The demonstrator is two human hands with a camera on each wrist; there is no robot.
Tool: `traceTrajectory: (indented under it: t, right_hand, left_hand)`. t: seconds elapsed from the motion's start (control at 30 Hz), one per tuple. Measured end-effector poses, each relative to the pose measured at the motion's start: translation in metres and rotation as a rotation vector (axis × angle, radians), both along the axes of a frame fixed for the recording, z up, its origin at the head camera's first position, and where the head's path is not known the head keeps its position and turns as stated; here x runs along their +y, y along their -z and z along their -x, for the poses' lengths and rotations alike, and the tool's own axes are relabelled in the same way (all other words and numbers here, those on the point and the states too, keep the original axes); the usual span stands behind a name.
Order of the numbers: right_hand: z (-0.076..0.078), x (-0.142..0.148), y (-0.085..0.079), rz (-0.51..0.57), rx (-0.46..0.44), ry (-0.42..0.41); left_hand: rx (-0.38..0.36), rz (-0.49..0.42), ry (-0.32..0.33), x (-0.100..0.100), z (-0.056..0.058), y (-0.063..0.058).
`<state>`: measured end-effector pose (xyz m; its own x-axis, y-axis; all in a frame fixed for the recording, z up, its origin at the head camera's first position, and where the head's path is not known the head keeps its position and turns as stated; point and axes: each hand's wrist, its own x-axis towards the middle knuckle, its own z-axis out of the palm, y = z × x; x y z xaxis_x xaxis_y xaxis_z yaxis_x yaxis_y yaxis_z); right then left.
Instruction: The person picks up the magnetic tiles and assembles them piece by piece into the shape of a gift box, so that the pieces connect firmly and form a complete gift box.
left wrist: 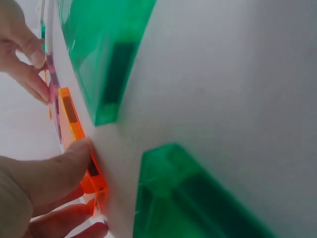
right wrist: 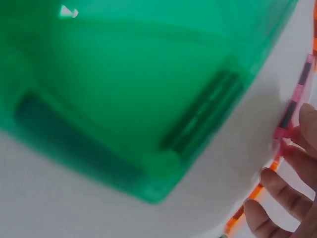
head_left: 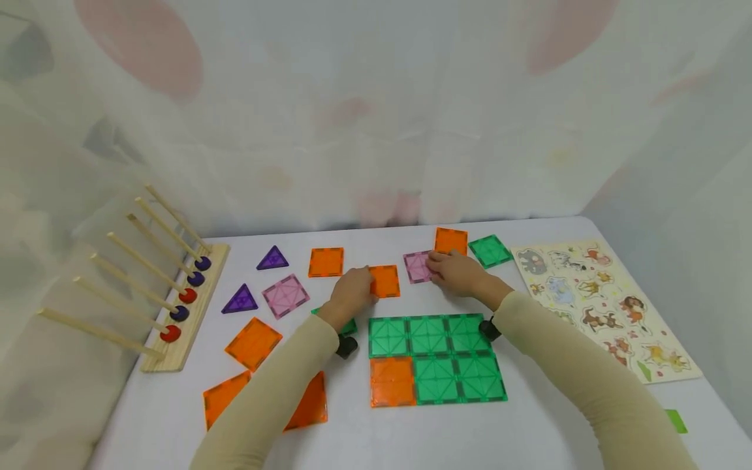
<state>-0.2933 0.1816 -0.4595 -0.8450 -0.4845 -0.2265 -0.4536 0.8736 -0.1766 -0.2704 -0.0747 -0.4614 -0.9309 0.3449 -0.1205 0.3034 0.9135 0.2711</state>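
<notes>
My left hand [head_left: 350,292] pinches the left edge of an orange square magnetic tile [head_left: 386,281]. In the left wrist view, the thumb lies along that tile's edge [left wrist: 73,116] and the other fingers are on its far side. To the right, my right hand [head_left: 458,273] holds a pink square tile [head_left: 416,267] by its right side. The right wrist view shows thumb and fingers at the pink tile's edge [right wrist: 296,99]. Nearer the body lies a block of joined green tiles [head_left: 436,337], with one orange tile [head_left: 392,382] at its front left corner.
Loose orange tiles [head_left: 254,344], purple triangles [head_left: 273,258] and another pink tile [head_left: 285,296] lie at the left. A peg stand [head_left: 196,307] with rings borders them. An orange tile [head_left: 451,239] and a green tile [head_left: 490,251] lie behind my right hand, beside an animal puzzle board [head_left: 646,313].
</notes>
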Motion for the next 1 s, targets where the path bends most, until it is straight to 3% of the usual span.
traceTrajectory:
  t: [0.2, 0.5, 1.0]
  right_hand:
    - [-0.014, 0.009, -0.003, -0.077, 0.027, 0.011]
    - [-0.037, 0.015, -0.009, -0.095, 0.011, 0.031]
    - [-0.043, 0.016, -0.007, -0.098, 0.058, 0.009]
  left_hand:
    - [-0.014, 0.008, 0.015, 0.009, -0.008, 0.000]
    - [0.020, -0.010, 0.076, 0.019, -0.015, 0.001]
    - [0.007, 0.021, 0.067, 0.024, -0.020, -0.001]
